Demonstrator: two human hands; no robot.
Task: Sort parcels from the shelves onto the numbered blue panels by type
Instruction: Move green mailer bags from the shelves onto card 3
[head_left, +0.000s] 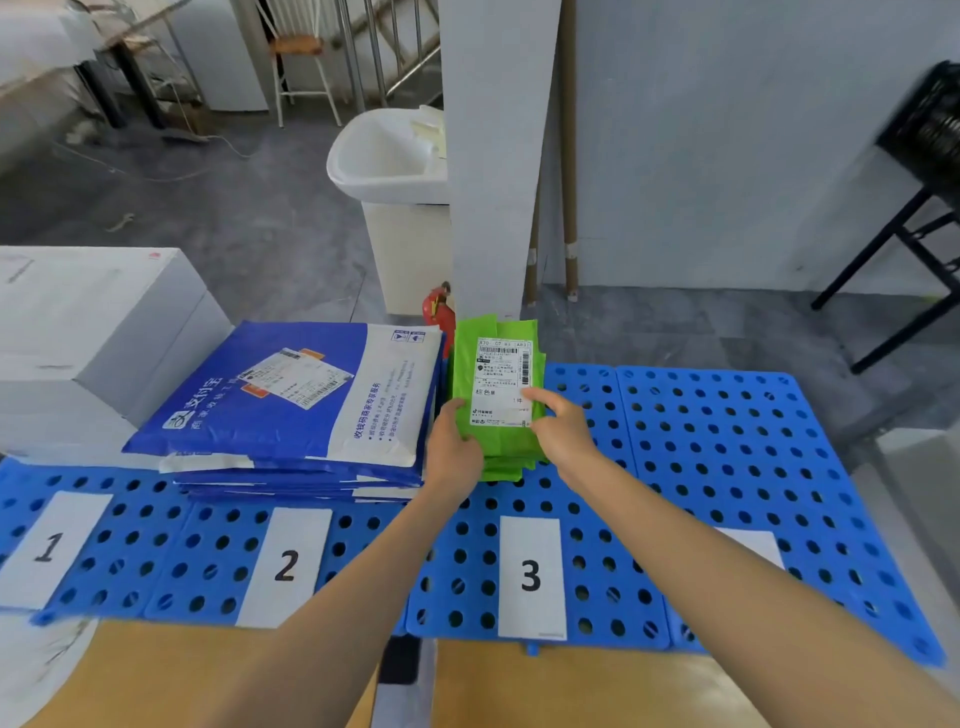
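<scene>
A green parcel (501, 358) with a white shipping label lies on top of a small stack of green parcels on blue panel 3 (582, 561). My left hand (454, 447) holds its near left edge, thumb on top. My right hand (558, 423) holds its near right corner, thumb on the label. A stack of blue and white mailers (291, 405) sits on panel 2 (208, 566). Panel 1 (93, 551) and the panel right of 3 (753, 467) carry no parcels that I can see.
A large white box (78, 338) stands at the left behind panel 1. A white bin (395, 176), a red extinguisher (439, 312) and a white pillar (493, 156) are behind the panels. Black frame legs (893, 280) stand at the right. A tan tabletop (156, 675) lies below.
</scene>
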